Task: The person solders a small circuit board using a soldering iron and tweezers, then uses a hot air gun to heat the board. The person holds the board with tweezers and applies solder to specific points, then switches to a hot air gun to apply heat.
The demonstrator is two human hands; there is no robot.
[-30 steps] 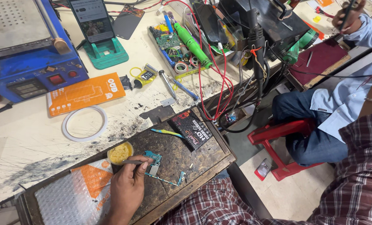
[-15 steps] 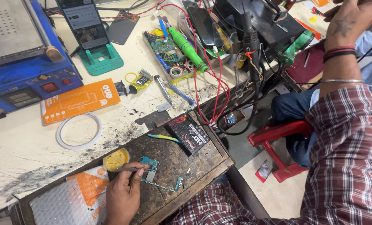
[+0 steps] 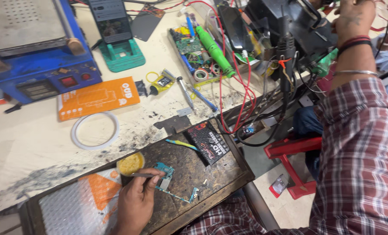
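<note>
Where the pale, soot-smeared workbench [image 3: 33,152] fills the left and centre of the frame, I list its contents by size. Upper left: a blue heating machine [image 3: 33,52] with a grey metal top plate. Lower centre: a dark wooden work tray [image 3: 220,174], set against the bench's near edge. Lower left, on that tray: a bubble-wrap pouch with an orange patch [image 3: 76,209]. Upper centre: a phone propped upright on a green stand [image 3: 115,39]. Left of centre: a flat orange box [image 3: 98,98], and just below it a white ring [image 3: 95,130] lying flat on the bench. Upper right: my right hand [image 3: 355,17], raised at the dark equipment by the red wires [image 3: 229,78]; whether it holds anything I cannot tell, as the fingers run out of the frame. Bottom centre: my left hand [image 3: 137,200], fingers pinched shut on a thin metal tool [image 3: 139,175], its tip pointing left toward a small round tin of yellow paste [image 3: 130,163]. Just right of that hand, flat on the tray: a small teal circuit board [image 3: 165,174], with my fingertips touching its near edge. Centre of the tray, upper edge: a black packet [image 3: 210,142] and a slim yellow-and-blue pry tool [image 3: 181,144] beside it.
</note>
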